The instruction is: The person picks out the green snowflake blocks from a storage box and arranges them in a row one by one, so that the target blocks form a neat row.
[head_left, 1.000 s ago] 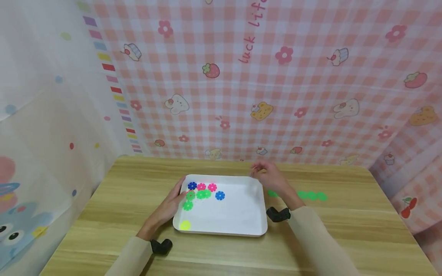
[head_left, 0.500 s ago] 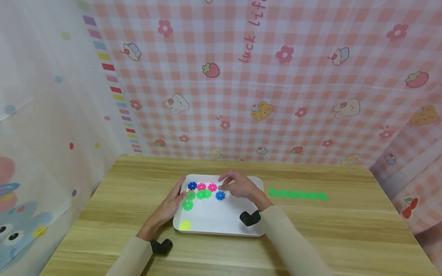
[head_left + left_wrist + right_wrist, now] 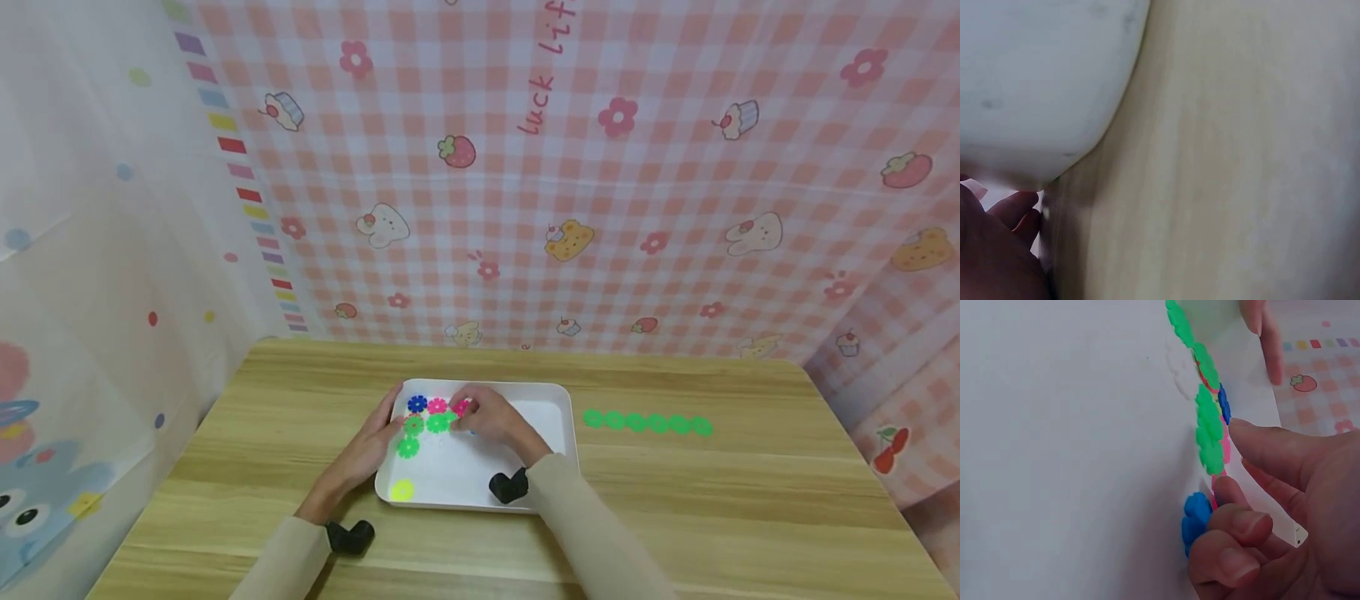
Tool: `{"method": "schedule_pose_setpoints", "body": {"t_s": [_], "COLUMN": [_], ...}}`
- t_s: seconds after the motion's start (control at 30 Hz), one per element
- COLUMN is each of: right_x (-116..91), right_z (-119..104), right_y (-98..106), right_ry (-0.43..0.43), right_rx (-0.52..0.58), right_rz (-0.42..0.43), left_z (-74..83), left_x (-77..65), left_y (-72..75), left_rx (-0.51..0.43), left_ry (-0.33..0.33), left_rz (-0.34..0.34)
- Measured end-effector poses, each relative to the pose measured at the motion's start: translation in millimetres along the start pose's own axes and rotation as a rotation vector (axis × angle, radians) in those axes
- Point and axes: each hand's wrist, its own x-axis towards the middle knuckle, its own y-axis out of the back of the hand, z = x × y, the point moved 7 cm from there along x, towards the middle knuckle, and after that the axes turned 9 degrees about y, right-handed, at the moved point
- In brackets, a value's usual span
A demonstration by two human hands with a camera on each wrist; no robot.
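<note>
A shallow white tray [image 3: 420,500] lies on the wooden table with snowflake-shaped plastic discs in it. My left hand [image 3: 367,448] holds its left wall, thumb over the rim and fingers outside. My right hand [image 3: 491,417] reaches in at the back left, thumb and index finger spread around a pink disc and a pair of overlapping green discs [image 3: 1210,434]. Under its curled fingers a blue disc [image 3: 1194,519] is partly hidden. Beside these lie another pink disc [image 3: 437,405], a dark blue disc [image 3: 417,404] and a green disc [image 3: 408,447]. A yellow disc [image 3: 402,490] sits in the front left corner.
Right of the tray, a row of several green discs [image 3: 658,423] runs along the wooden table [image 3: 720,508]. A pink checked cloth [image 3: 510,208] hangs behind the table. Both wrists carry black camera mounts, such as the left mount [image 3: 350,537].
My right hand has moved left from the tray's back right corner, near the green row, to the discs at the back left. My left hand has stayed on the tray.
</note>
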Motion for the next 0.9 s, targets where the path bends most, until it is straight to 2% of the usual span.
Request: {"method": "schedule_pose_setpoints", "body": {"t_s": [0.33, 0.9], "right_x": [1.6, 0.4], "right_z": [-1.6, 1.1], "right_y": [-4.8, -6.1], "right_ry": [0.035, -0.043], "right_rx": [-0.068, -0.097], "right_rz": [0.070, 0.108], "left_z": [0.6, 0.2], "left_x": [-0.3, -1.8], "left_y": [-0.3, -2.5], "left_rx": [0.010, 0.010], "left_ry": [0.011, 0.020], "left_rz": [0.003, -0.005]}}
